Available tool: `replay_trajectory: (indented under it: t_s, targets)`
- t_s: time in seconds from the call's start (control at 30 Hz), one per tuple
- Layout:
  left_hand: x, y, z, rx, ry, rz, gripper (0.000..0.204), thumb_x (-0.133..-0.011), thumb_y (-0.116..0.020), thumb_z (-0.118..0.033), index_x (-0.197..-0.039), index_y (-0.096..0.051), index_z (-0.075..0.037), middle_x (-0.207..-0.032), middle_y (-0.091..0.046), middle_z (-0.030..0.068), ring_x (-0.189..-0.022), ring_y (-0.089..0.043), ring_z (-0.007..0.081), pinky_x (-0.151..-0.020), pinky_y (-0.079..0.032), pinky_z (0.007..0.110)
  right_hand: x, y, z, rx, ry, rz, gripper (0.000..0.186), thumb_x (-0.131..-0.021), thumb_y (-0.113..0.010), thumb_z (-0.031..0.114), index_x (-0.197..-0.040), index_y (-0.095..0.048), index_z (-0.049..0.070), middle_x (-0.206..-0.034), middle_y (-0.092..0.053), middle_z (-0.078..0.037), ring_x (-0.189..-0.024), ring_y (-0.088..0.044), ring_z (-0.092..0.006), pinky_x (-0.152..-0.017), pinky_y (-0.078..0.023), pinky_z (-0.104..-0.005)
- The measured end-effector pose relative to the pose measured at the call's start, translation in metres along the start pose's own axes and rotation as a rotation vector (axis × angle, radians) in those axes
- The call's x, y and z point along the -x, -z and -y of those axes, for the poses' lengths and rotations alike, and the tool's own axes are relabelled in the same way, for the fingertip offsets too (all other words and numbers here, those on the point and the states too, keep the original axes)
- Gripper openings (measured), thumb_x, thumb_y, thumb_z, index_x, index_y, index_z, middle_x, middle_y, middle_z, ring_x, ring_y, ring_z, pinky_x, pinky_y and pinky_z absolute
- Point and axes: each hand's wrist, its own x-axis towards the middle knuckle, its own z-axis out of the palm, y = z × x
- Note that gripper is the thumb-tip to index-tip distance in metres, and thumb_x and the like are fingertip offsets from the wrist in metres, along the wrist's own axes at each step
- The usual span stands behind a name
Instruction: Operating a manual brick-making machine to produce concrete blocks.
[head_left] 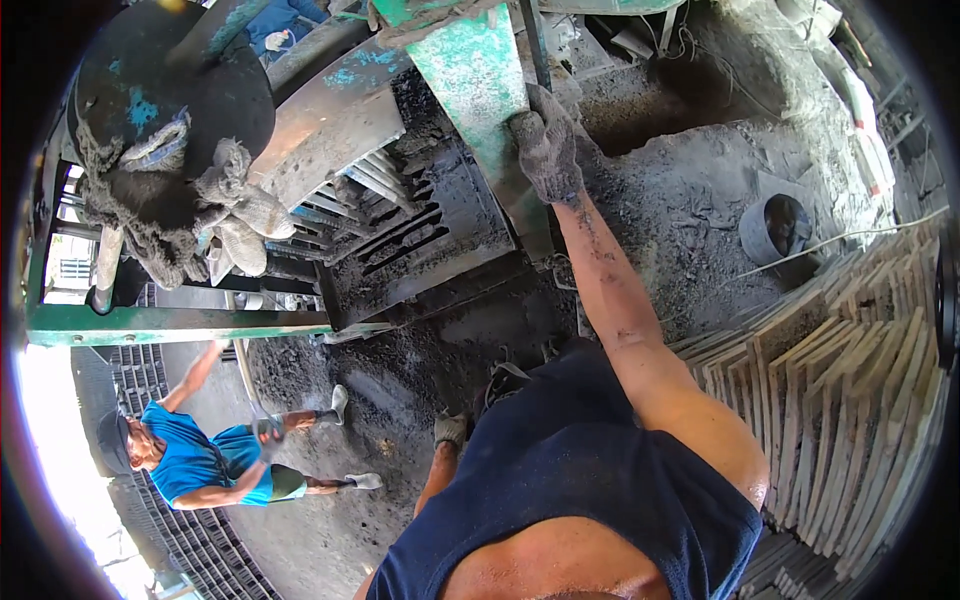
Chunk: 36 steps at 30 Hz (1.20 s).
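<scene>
My right hand (548, 150), in a dirty grey knitted glove, reaches forward with the arm stretched out. Its thumb and fingers close round the right edge of a worn green metal post (478, 95). Low at my left side hangs my left hand (450, 430), also gloved; it is small in view and its fingers cannot be made out. Left of the post lies a soot-black machine bed (430, 230) with slots and a row of metal bars (350, 200).
Dirty gloves and rags (235, 200) hang by a round dark plate (180, 90) at upper left. A co-worker in blue (215, 455) stands left. Stacked boards (840, 390) fill the right side, with a metal bucket (778, 228) beyond. A pit (680, 95) opens at the back.
</scene>
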Motion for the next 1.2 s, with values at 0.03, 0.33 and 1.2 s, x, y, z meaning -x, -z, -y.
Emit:
replay_trajectory:
  t_s: [0.03,0.33,1.2]
  targets:
    - [0.002,0.002,-0.013,-0.002,-0.003,0.008,0.037,-0.084,-0.065,-0.036,-0.104,-0.071,-0.006,-0.087,-0.073,0.0140,-0.080,-0.070,0.0272,-0.070,-0.052,0.037,0.000,0.002,-0.002,0.004,-0.004,0.005,0.060,-0.095,-0.047,0.050,-0.118,-0.059,-0.005,-0.105,-0.063,-0.019,-0.100,-0.061,-0.0304,-0.088,-0.047,-0.0396]
    - [0.029,0.024,-0.094,-0.071,0.195,0.052,0.037,-0.083,-0.067,-0.034,-0.103,-0.070,-0.003,-0.091,-0.074,0.0134,-0.083,-0.071,0.0248,-0.071,-0.052,0.036,0.000,0.011,-0.013,0.055,0.019,0.002,0.060,-0.095,-0.047,0.051,-0.116,-0.060,-0.004,-0.103,-0.062,-0.018,-0.096,-0.060,-0.0288,-0.085,-0.047,-0.0391]
    - [0.002,0.018,-0.052,-0.126,0.155,0.002,0.041,-0.085,-0.064,-0.041,-0.104,-0.069,-0.005,-0.088,-0.073,0.0145,-0.086,-0.071,0.0277,-0.072,-0.052,0.037,0.002,0.009,0.000,0.052,0.030,0.008,0.066,-0.098,-0.041,0.053,-0.125,-0.055,-0.005,-0.114,-0.062,-0.020,-0.106,-0.058,-0.0302,-0.092,-0.045,-0.0400]
